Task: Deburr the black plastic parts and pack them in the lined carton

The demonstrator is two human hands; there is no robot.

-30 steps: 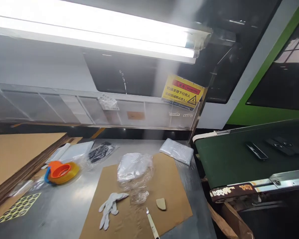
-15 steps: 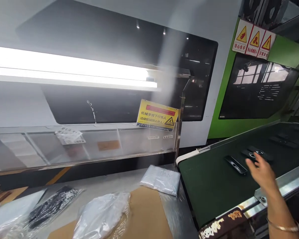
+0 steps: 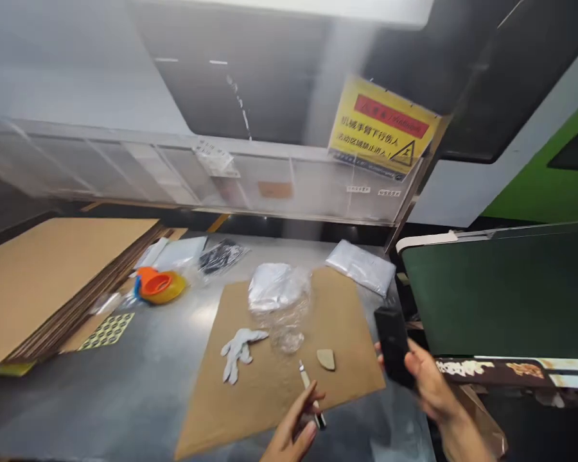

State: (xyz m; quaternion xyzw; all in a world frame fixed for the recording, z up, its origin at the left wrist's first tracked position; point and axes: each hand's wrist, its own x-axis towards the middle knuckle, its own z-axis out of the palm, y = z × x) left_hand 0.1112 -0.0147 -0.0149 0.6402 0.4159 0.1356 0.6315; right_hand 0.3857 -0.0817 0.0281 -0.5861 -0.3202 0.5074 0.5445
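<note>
My right hand [image 3: 431,378] grips a black rectangular plastic part [image 3: 394,343], raised over the right end of the metal table, thumb on its near side. My left hand [image 3: 293,427] reaches over the front of a brown cardboard sheet [image 3: 264,407], fingers apart. Beneath its fingertips lies a slim pen-like knife [image 3: 303,372] with a pale handle and a metal tip; whether the fingers touch it I cannot tell. A small beige wedge-shaped piece [image 3: 326,359] rests to the right of the knife. Further left on the cardboard is a white glove [image 3: 241,351], near a crumpled clear plastic bag [image 3: 279,292].
The green conveyor belt [image 3: 501,289] runs along the right. A white wrapped packet [image 3: 361,266] lies at the table's back. Stacked cardboard [image 3: 62,276], a tape dispenser [image 3: 161,285] and a sticker sheet [image 3: 106,332] occupy the left. A yellow warning sign [image 3: 383,131] hangs behind.
The view has swung left and down to the table. My right hand has left the conveyor and now holds a black part. My left hand has come into view.
</note>
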